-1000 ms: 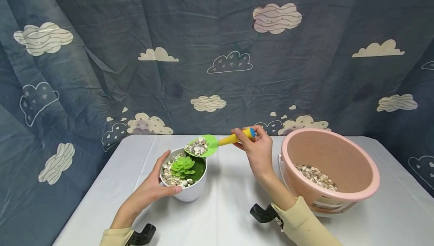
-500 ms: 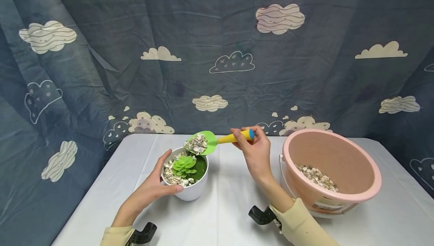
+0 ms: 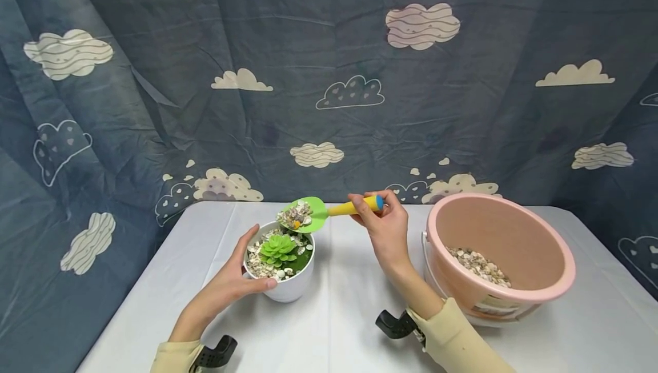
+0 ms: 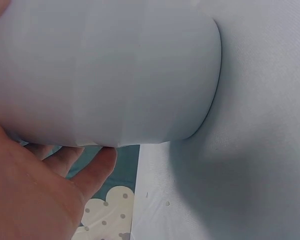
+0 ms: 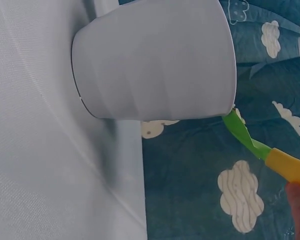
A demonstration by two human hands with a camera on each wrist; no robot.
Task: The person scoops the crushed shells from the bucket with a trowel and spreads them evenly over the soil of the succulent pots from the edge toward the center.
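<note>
A white flower pot (image 3: 291, 289) stands on the table, with a green succulent (image 3: 278, 251) inside. Pale pebbles lie around the plant, mostly on the left, and a patch of green base shows at the right. My left hand (image 3: 231, 281) holds the pot from the left, thumb in front and fingers behind. In my right hand (image 3: 389, 235) I grip the yellow handle of a toy shovel (image 3: 320, 215). Its green blade, tilted over the pot's back rim, bears a heap of pebbles (image 3: 295, 215). The right wrist view shows the blade right at the rim.
A pink bucket (image 3: 534, 247) stands on the right with more pebbles (image 3: 480, 267) at its bottom. White cloth covers the table (image 3: 354, 327). Behind it hangs a dark blue curtain (image 3: 277, 121) with cloud prints.
Several pebbles have dropped from the shovel into the pot's back right, covering part of the green base. The heap on the blade is smaller, and an orange piece shows. The left hand keeps its hold.
</note>
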